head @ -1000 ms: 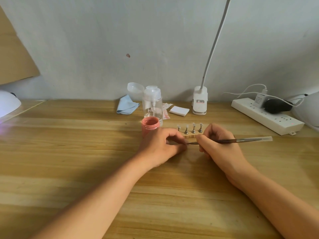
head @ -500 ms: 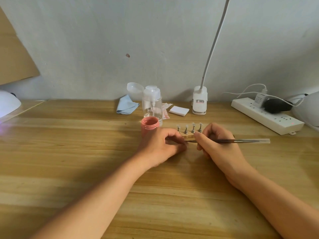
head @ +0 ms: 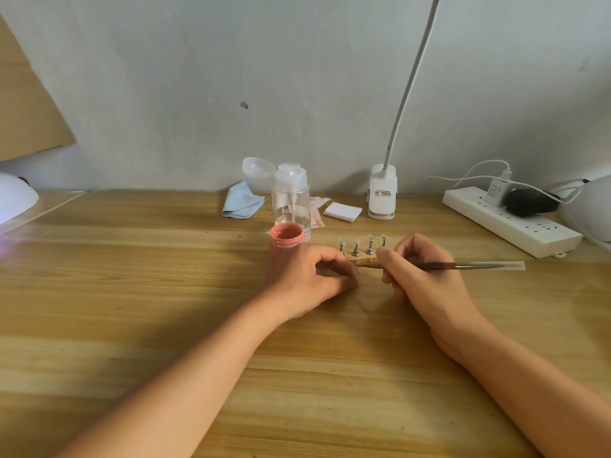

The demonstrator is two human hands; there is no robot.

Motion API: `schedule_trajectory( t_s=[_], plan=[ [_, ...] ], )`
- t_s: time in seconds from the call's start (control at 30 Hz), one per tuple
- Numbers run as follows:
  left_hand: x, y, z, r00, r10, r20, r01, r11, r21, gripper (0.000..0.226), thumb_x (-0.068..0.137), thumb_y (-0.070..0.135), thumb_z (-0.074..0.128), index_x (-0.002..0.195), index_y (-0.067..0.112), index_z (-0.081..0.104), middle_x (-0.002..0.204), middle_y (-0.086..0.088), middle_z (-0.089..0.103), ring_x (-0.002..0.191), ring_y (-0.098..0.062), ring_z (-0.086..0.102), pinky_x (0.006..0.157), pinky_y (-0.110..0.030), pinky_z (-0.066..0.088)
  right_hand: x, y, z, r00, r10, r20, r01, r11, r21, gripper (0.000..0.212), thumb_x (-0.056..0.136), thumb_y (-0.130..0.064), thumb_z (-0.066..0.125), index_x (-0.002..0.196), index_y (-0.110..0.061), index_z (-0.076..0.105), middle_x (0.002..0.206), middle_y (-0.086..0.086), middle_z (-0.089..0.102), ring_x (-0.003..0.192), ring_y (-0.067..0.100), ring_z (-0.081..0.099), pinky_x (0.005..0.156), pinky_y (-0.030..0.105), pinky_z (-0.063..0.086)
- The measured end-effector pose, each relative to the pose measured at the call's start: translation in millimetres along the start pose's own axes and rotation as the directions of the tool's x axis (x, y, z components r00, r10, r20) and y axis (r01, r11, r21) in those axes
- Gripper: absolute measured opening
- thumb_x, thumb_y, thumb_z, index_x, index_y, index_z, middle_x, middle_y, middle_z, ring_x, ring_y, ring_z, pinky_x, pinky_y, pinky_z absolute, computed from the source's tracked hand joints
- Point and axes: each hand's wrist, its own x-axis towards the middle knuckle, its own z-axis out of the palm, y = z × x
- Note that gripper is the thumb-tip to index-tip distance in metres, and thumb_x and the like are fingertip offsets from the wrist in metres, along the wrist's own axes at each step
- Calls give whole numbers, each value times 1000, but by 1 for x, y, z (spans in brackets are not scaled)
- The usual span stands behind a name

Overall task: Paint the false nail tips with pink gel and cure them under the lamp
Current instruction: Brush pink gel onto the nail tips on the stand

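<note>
Here, on the wooden table (head: 132,292), the left hand (head: 307,276) lies curled at centre, thumb meeting forefinger; whether it pinches anything I cannot tell; the right hand (head: 429,282), just right of it, pinches a brush (head: 469,266) pointing left. The open pink gel jar (head: 286,238) stands just far of the left hand; four false nail tips (head: 370,238) stand in a row on small stands, just far of both hands.

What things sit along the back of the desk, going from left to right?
white dome lamp → blue cloth → clear pump bottle → white folded pad → clip lamp base → power strip
</note>
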Motion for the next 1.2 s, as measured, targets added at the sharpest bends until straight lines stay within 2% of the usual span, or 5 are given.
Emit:
schedule_trajectory(
  t_s=[0.2, 0.63, 0.83, 1.03, 1.2],
  plan=[
    [-1, 1, -1, 1000, -5, 8, 5, 1000, 6, 13, 80, 19, 80, 80, 31, 75, 60, 26, 64, 41, 10, 44, 43, -3, 26, 1, 2, 1, 1000, 5, 18, -2, 991, -134, 19, 84, -8, 63, 76, 4, 51, 51, 0, 57, 45, 6, 43, 44, 15, 34],
    [1, -1, -1, 1000, 4, 0, -4, 1000, 30, 11, 80, 23, 80, 79, 32, 74, 83, 18, 73, 56, 14, 51, 62, -16, 35, -1, -1, 0, 1000, 10, 16, -11, 1000, 26, 22, 90, -10, 65, 74, -7, 51, 53, -1, 58, 46, 8, 42, 46, 18, 35],
    [2, -4, -1, 1000, 14, -5, -13, 1000, 10, 17, 79, 22, 81, 75, 36, 73, 78, 21, 72, 44, 12, 47, 44, -3, 28, 0, 0, 1, 1000, -12, -17, 10, 996, -93, 20, 83, -2, 62, 72, 6, 47, 52, 8, 53, 39, 4, 39, 40, 14, 31],
    [4, -8, 1, 1000, 20, -16, -20, 1000, 16, 12, 77, 27, 83, 78, 35, 75, 85, 19, 75, 63, 13, 55, 68, -18, 39, 0, -1, -1, 994, 41, -100, -33, 996, 87, 20, 88, -6, 61, 73, -10, 48, 44, 0, 52, 39, 8, 39, 38, 17, 31],
    [4, -8, 1, 999, 26, -26, -24, 998, 53, 12, 77, 28, 83, 76, 35, 73, 80, 23, 73, 68, 14, 58, 66, -12, 39, -2, -2, 1, 998, 5, -68, 1, 996, 89, 35, 93, -28, 66, 68, -12, 47, 44, 2, 53, 40, 9, 41, 39, 16, 33]
  ],
)
